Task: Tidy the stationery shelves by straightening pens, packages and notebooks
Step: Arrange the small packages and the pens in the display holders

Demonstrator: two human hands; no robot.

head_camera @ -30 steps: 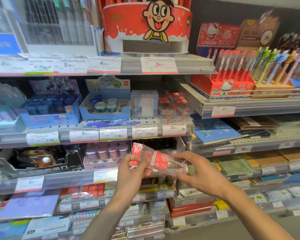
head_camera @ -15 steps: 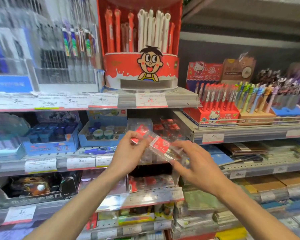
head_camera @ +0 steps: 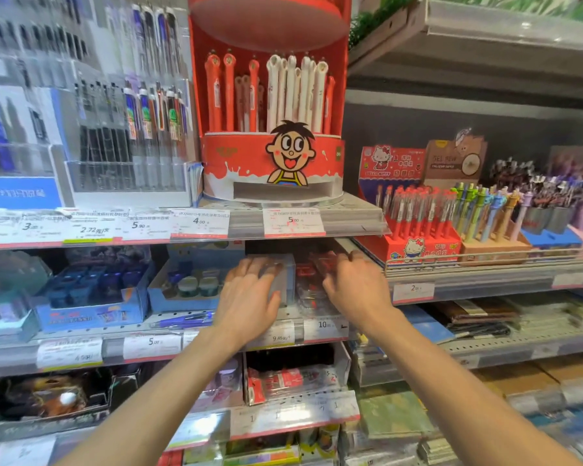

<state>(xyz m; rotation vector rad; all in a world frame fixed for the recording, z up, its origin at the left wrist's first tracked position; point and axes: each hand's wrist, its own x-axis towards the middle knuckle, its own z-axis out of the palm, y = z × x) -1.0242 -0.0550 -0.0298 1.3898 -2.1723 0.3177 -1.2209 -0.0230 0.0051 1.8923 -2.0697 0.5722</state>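
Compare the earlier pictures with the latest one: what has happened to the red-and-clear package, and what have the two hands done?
The red-and-clear package, held up in both hands before, now lies on the middle shelf among similar packs. The left hand has let go and rests its fingers on the clear box; the right hand reaches over the packs. The red pen display above stayed put.
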